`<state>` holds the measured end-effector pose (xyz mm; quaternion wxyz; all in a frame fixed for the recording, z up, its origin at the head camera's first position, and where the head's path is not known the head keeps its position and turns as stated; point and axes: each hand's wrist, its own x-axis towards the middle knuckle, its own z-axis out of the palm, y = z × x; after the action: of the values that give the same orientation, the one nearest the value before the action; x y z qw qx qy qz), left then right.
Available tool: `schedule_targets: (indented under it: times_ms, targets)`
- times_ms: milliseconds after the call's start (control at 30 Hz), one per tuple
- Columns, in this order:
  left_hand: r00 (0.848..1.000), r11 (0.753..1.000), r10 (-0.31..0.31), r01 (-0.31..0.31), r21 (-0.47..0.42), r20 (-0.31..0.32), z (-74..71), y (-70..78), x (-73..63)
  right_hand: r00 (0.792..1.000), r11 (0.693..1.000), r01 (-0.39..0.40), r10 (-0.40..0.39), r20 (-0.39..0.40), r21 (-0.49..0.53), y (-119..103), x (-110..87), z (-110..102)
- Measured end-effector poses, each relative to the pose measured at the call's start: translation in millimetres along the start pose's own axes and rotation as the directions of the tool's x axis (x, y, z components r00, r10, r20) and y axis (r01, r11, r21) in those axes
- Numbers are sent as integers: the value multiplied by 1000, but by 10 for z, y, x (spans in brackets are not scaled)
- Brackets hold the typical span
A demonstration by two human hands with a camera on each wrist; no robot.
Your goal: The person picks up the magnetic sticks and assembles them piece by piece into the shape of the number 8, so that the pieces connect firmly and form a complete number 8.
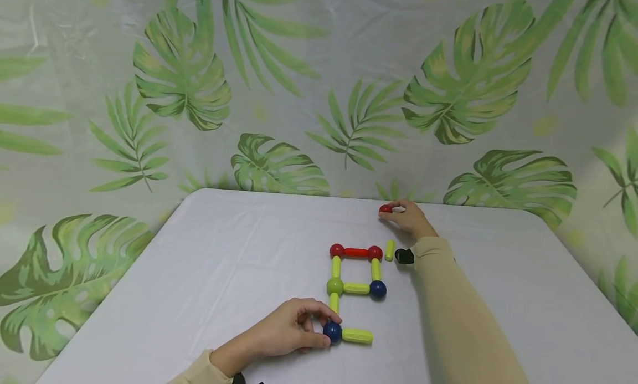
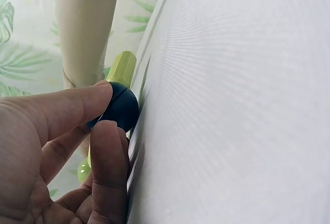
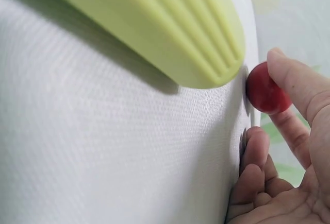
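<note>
Between thumb and fingers, my left hand (image 1: 294,328) pinches a blue ball (image 1: 332,332) at the near corner of a flat ball-and-rod figure. A yellow-green rod (image 1: 357,336) sticks out to the right from that ball. Another rod runs up to a green ball (image 1: 335,286), where a square begins: yellow-green rods, a second blue ball (image 1: 377,290), two red balls (image 1: 336,251) and a red rod (image 1: 356,252) across the top. Toward the table's far edge, my right hand (image 1: 410,220) pinches a loose red ball (image 3: 268,88) by thumb and finger, close over the tabletop.
A single yellow-green rod (image 1: 390,250) lies loose right of the square, beside the black wrist strap (image 1: 404,256). The white table (image 1: 239,251) has its far edge just beyond my right hand. Behind hangs a leaf-patterned sheet (image 1: 299,96).
</note>
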<state>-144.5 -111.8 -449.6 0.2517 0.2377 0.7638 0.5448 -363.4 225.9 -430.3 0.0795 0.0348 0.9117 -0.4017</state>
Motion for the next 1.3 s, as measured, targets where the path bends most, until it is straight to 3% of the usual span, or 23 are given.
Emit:
schedule_targets:
  times_ms: [533, 833, 1300]
  targets:
    - [1000, 1000, -1, 1, -10, 4, -4, 11, -31, 1000, 1000, 13, -14, -22, -10, 11, -47, 28]
    - [1000, 999, 6, -5, -31, 13, 17, 9, 12, 996, 996, 73, -71, 49, -57, 47, -213, -138]
    - [1000, 1000, -3, 3, -31, 4, 20, 10, 6, 990, 990, 125, -121, 71, -68, 315, -375, -344]
